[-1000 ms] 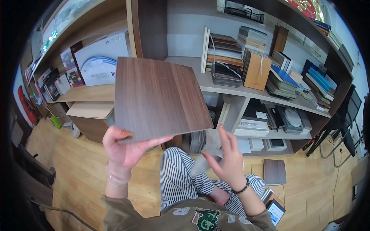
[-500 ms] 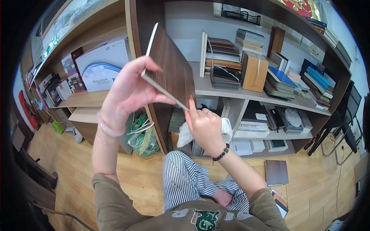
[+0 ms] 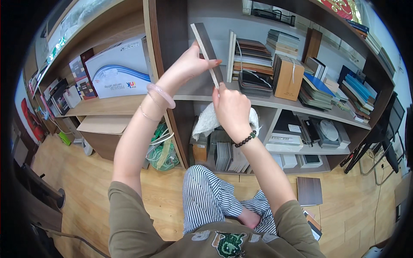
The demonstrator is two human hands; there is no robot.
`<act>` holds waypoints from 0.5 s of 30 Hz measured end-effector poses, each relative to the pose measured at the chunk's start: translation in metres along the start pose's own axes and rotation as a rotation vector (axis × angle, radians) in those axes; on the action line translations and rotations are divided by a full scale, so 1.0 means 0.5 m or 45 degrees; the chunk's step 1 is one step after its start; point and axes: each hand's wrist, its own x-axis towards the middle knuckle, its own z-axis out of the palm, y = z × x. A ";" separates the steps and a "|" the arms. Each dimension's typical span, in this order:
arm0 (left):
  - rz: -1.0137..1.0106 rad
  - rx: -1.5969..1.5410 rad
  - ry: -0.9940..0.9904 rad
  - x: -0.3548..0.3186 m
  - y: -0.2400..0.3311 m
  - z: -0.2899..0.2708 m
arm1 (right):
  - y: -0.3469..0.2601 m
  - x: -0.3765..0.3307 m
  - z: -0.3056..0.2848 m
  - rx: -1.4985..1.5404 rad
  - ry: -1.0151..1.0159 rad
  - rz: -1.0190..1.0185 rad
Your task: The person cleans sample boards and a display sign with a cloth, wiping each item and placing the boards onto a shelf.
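Observation:
Upright in front of the shelf, a dark wood-grain sample board [image 3: 211, 47] with a pale cut edge is between my hands. My left hand [image 3: 191, 64] is closed around its left side, fingers behind and thumb over the edge. At the lower end, my right hand [image 3: 232, 109] pinches the board near its corner. A white cloth [image 3: 206, 122] hangs beneath my right hand, bunched in its fingers, which are partly hidden.
The shelf unit [image 3: 258, 101] ahead bears stacked sample boards [image 3: 254, 51], a bound tan block [image 3: 288, 79] and folders. To the left stands a white carton [image 3: 114, 69]; below it lies a bundle of green netting [image 3: 163, 150]. Another brown board [image 3: 309, 191] lies on the floor at right.
The board has moved farther forward and turned, so that it shows more edge-on. Both hands have moved with it, the left one up and to the right. The cloth now hangs lower left of my right hand.

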 end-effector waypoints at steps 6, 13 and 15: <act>0.103 -0.071 0.184 0.087 -0.055 0.013 | 0.037 -0.033 0.018 0.090 -0.124 0.074; 0.042 0.155 -0.002 0.100 0.004 0.022 | 0.125 -0.368 -0.014 0.838 -0.360 0.495; 0.065 0.214 -0.068 0.119 0.018 0.040 | 0.199 -0.484 -0.025 1.110 -0.475 0.872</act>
